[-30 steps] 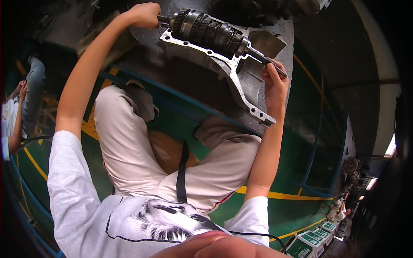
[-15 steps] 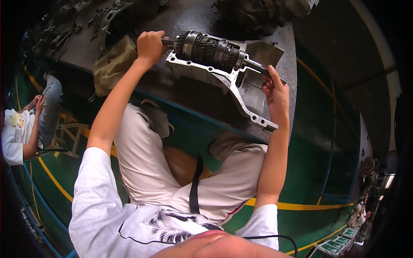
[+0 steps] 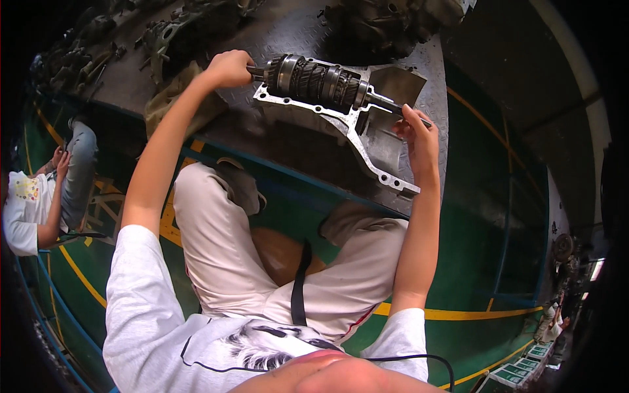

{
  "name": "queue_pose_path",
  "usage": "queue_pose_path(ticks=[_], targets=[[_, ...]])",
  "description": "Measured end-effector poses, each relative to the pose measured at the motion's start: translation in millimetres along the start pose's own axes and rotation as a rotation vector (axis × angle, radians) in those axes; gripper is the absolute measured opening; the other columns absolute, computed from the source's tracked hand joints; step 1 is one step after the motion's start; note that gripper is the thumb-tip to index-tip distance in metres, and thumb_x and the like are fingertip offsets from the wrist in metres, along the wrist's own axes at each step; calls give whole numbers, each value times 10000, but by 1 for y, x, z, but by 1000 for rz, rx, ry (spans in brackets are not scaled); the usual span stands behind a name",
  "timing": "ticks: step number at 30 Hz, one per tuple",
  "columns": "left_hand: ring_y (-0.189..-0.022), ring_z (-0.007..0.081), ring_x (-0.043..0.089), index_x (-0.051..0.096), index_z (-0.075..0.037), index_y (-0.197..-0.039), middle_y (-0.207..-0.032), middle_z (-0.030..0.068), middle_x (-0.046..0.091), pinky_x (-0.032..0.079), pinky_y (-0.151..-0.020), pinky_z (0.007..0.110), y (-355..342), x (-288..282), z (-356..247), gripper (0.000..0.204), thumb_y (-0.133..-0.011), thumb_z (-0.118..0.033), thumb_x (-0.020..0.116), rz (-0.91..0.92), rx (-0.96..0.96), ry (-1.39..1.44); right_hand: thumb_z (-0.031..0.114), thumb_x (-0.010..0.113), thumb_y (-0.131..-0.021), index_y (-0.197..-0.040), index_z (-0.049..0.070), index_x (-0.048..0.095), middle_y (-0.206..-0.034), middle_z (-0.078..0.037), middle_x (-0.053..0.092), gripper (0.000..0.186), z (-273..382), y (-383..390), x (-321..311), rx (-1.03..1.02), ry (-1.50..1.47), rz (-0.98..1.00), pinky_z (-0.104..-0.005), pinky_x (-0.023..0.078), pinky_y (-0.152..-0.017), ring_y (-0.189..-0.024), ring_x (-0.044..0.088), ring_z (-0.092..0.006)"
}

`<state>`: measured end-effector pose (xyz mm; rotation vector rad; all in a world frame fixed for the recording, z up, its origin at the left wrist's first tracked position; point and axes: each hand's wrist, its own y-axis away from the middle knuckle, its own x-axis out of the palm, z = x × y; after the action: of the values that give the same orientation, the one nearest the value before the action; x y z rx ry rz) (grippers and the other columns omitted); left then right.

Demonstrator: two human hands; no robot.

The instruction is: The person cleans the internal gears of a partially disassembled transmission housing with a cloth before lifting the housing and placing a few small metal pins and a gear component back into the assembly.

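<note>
A gear shaft (image 3: 314, 81) with several dark gears and rings lies lengthwise at the open half of a metal gearbox housing (image 3: 350, 121). My left hand (image 3: 229, 69) is closed around the shaft's left end. At the opposite end, my right hand (image 3: 417, 124) grips the bare, thinner rod with thumb and fingers. The housing's pale, bolt-holed rim runs below the gears and bends down toward its flange near my right forearm. How deep the gears sit in the housing cannot be made out.
The housing rests on a steel workbench (image 3: 314, 36). An olive cloth (image 3: 173, 105) hangs over its front edge, left of the housing. Dark metal castings (image 3: 386, 26) stand at the back, and loose parts (image 3: 78, 62) lie far left. Another person (image 3: 46, 190) sits at the left.
My left hand has turned slightly, its wrist and forearm shifting left. Both hands still hold the gear shaft, which has moved very little against the housing.
</note>
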<state>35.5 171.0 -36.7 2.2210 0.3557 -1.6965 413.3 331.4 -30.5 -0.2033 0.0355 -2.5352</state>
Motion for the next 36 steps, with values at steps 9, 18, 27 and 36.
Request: queue_pose_path(ticks=[9,18,27,36], targets=[[-671,272,545,524,-97,-644,-627,69,537,388,-666,387,1,54,-14,136,-713,-136,634,-1205,167,-48,339,740,-805,-813,-1,654,-674,-53,610,351,8,1,3,223,25,-120,-238,425,-537,-574,592,-136],[-791,278,531,530,-75,-786,-761,77,532,397,-751,390,16,54,-10,136,-715,-111,640,-1141,230,-46,320,712,-830,-945,-2,672,-766,-63,647,345,59,-29,-8,102,695,380,-232,499,-696,-718,638,-128],[-869,286,530,543,-52,-870,-848,99,549,410,-824,393,28,49,-4,238,-689,-100,689,-1018,350,-81,281,729,-747,-723,13,670,-602,-59,622,275,78,-58,43,598,1385,694,-249,455,-460,-471,568,-147],[-834,282,548,538,-45,-816,-810,95,557,422,-784,385,21,47,-4,255,-675,-142,727,-1024,246,-119,126,604,-732,-925,39,707,-929,-188,687,236,45,-36,41,17,1762,286,-427,534,-763,-830,672,-346]])
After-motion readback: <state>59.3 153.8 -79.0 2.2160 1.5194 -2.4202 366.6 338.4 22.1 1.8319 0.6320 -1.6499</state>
